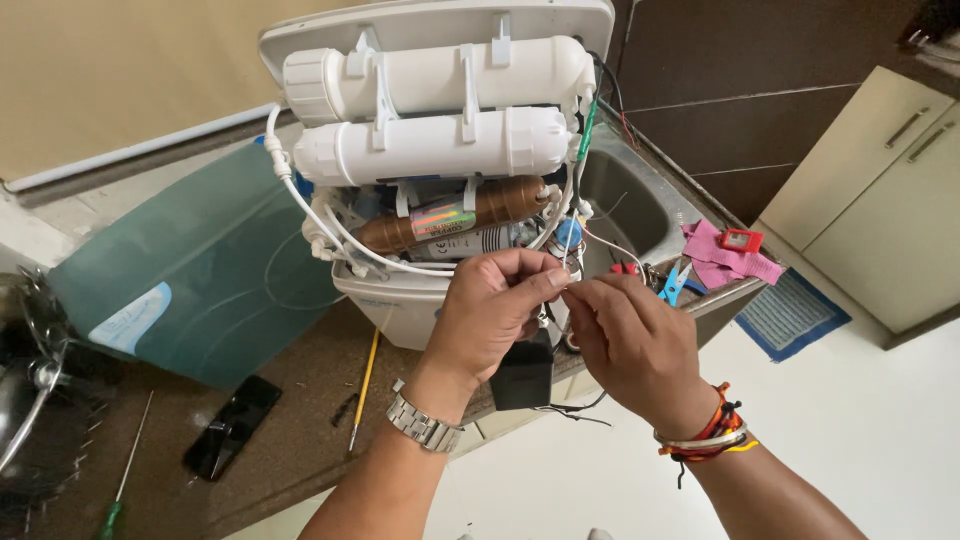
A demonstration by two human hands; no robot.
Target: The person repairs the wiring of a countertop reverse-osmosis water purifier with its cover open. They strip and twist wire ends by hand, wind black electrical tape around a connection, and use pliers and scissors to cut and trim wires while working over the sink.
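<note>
An opened white water purifier (400, 300) stands on a brown counter, with two white filter cylinders (430, 145) on its raised lid and a copper-coloured cartridge (460, 212) inside. My left hand (490, 315), with a metal watch on the wrist, pinches thin wires (566, 285) in front of the unit. My right hand (630, 340), with coloured thread bands on the wrist, meets it and grips the same wires at the fingertips. A black adapter box (522, 375) hangs below my hands.
A teal translucent cover panel (200, 270) leans at the left. On the counter lie a black phone (232, 425), a yellow-handled screwdriver (364, 385) and a green-handled one (118, 500). A steel sink (625, 205), blue pliers (675, 282) and a pink cloth (725, 255) are at the right.
</note>
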